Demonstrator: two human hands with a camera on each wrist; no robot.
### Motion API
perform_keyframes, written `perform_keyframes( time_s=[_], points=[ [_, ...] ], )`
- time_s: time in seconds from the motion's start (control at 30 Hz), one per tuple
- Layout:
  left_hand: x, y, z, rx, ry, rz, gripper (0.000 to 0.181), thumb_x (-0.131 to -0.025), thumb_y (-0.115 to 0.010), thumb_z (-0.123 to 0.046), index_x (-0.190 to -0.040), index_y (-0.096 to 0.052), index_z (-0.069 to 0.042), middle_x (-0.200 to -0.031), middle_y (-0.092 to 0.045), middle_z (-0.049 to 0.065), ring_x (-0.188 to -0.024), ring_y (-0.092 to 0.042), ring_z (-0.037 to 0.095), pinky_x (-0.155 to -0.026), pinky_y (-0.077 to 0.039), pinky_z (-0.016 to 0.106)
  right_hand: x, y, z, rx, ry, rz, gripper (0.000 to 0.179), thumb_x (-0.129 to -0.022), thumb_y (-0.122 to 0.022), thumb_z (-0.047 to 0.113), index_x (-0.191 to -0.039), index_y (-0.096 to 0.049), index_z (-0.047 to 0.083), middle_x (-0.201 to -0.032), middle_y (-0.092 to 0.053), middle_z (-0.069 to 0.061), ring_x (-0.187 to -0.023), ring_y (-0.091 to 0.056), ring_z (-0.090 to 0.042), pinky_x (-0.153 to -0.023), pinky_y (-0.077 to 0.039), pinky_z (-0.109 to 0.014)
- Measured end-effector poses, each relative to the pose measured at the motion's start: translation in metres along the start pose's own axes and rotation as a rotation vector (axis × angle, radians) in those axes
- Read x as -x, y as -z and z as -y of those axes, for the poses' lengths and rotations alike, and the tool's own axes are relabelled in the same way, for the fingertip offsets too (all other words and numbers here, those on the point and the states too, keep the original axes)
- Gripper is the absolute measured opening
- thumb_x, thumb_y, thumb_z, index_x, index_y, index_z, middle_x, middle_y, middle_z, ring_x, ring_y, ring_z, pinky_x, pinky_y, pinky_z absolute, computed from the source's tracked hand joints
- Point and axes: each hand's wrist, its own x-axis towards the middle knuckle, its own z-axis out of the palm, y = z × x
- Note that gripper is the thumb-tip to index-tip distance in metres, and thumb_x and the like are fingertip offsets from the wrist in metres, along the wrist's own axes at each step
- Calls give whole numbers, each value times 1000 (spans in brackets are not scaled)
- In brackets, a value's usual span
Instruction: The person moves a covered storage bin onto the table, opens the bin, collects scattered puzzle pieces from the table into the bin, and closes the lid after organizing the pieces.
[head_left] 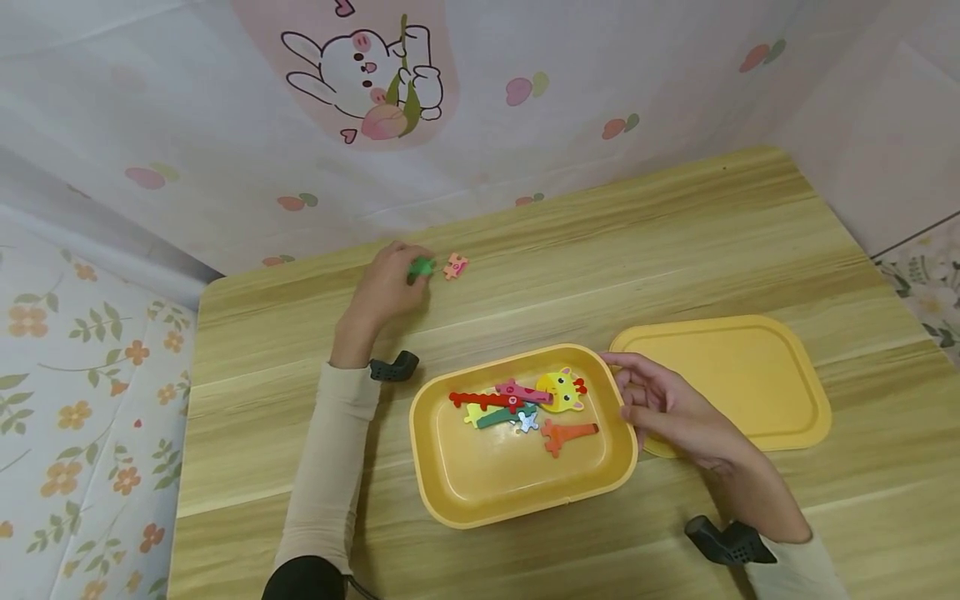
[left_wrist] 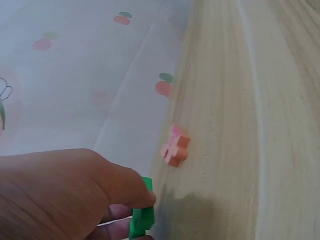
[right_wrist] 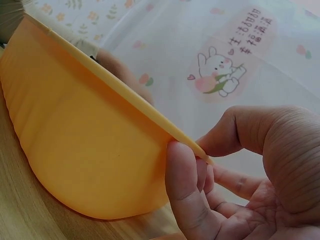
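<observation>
Near the table's back edge my left hand (head_left: 392,279) pinches a green puzzle piece (head_left: 422,267) between thumb and fingers; the left wrist view shows the green piece (left_wrist: 142,215) edge-on. Just right of it lies a pink-orange puzzle piece (head_left: 455,267) on the wood. My right hand (head_left: 663,404) pinches the right rim of a yellow plastic box (head_left: 480,504), thumb on one side and fingers on the other. Inside the box are several puzzle pieces: a giraffe head (head_left: 561,392), a red strip (head_left: 480,401), an orange piece (head_left: 568,435) and a small silver star-like piece (head_left: 527,421).
A flat yellow lid (head_left: 738,383) lies on the table right of the box, partly behind my right hand. The wooden table (head_left: 300,492) meets a printed cloth (head_left: 480,167) along its back edge. Flowered cloth (head_left: 90,417) hangs at the left.
</observation>
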Motion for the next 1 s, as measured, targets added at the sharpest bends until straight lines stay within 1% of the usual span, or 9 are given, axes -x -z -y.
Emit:
perform_keyframes(
  time_s=[0.17, 0.3, 0.47, 0.6, 0.7, 0.77, 0.9, 1.0],
  points=[
    [8, 5, 6, 53, -7, 19, 38, -102, -60, -10, -138, -66, -1, -136, -65, 20, -120, -57, 36, -101, -54, 52, -1, 0, 0, 5, 0, 6, 63, -99, -57, -13, -157, -36, -1, -104, -65, -7, -81, -70, -9, -56, -64, -28],
    [14, 9, 9, 103, 1, 36, 37, -104, -60, -9, -139, -65, -1, -138, -64, 21, -121, -60, 37, -104, -58, 53, -2, 0, 0, 8, 13, 20, 63, -99, -57, -13, -157, -37, 0, -103, -65, -6, -80, -69, -9, -56, -65, -28],
    [18, 13, 6, 168, 8, 60, 37, -105, -61, -8, -141, -63, 0, -142, -59, 23, -122, -65, 41, -107, -60, 54, -2, -1, 1, -1, 43, 32, 62, -99, -56, -14, -156, -39, 1, -104, -65, -6, -81, -69, -9, -55, -64, -27],
    [20, 14, 2, 213, 18, 76, 37, -105, -61, -8, -142, -62, -1, -144, -58, 21, -125, -64, 39, -109, -59, 53, 0, -2, 2, -8, 65, 43, 62, -99, -55, -15, -157, -39, 2, -107, -65, -5, -83, -68, -9, -55, -63, -27],
    [22, 14, 0, 250, 14, 76, 39, -106, -62, -9, -143, -61, -1, -147, -57, 20, -129, -61, 37, -111, -58, 54, 1, -1, 1, -10, 74, 47, 62, -99, -54, -16, -157, -38, 0, -106, -65, -5, -82, -68, -9, -54, -62, -27],
    [25, 14, 0, 278, -3, 74, 40, -106, -62, -8, -144, -59, -1, -148, -57, 20, -132, -59, 38, -112, -57, 55, 2, -1, 1, -2, 61, 32, 62, -99, -55, -15, -157, -39, 1, -106, -64, -5, -80, -67, -9, -53, -62, -27],
    [35, 16, 0, 349, -29, 52, 40, -104, -64, -6, -143, -61, 0, -147, -61, 18, -135, -59, 37, -111, -57, 57, 0, -1, 1, 16, 19, 11, 62, -100, -58, -12, -157, -39, 2, -106, -64, -8, -78, -67, -9, -54, -62, -26],
    [41, 14, 0, 404, -46, 44, 39, -103, -66, -5, -141, -62, 1, -145, -64, 17, -133, -61, 36, -109, -58, 57, 0, 0, 2, 14, 25, 17, 61, -100, -57, -12, -157, -39, 1, -107, -64, -9, -78, -67, -9, -55, -62, -26]
  ],
)
